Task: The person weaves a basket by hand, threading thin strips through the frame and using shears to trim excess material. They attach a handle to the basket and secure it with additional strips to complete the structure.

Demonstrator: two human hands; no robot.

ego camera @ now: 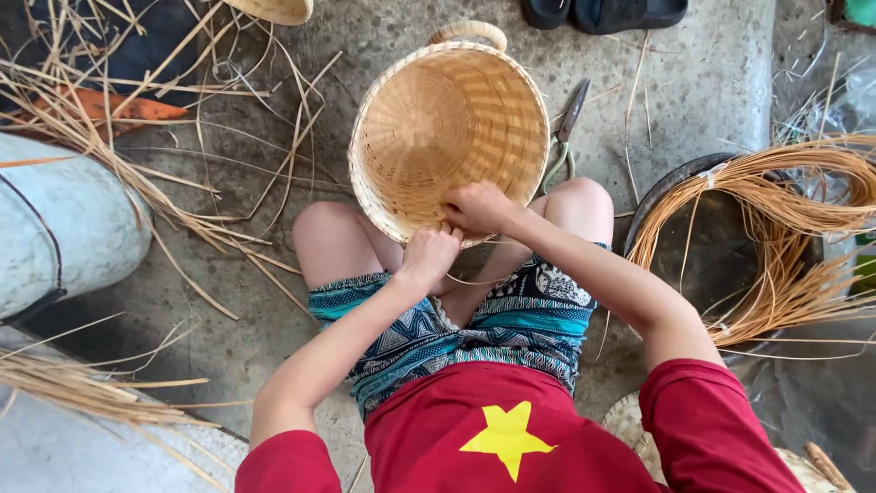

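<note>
Woven basket [447,128]: we record one round, pale straw-coloured piece with tight horizontal weave and a small arched handle on its far rim. We find it tipped on its side, the open mouth facing up toward us, its near rim resting between the knees, at scene centre.

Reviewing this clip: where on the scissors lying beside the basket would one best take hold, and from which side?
Probably by the green loop handles at the end of the scissors nearest the person's knee, coming from the knee side. The blades point away, and the basket crowds their left.
</note>
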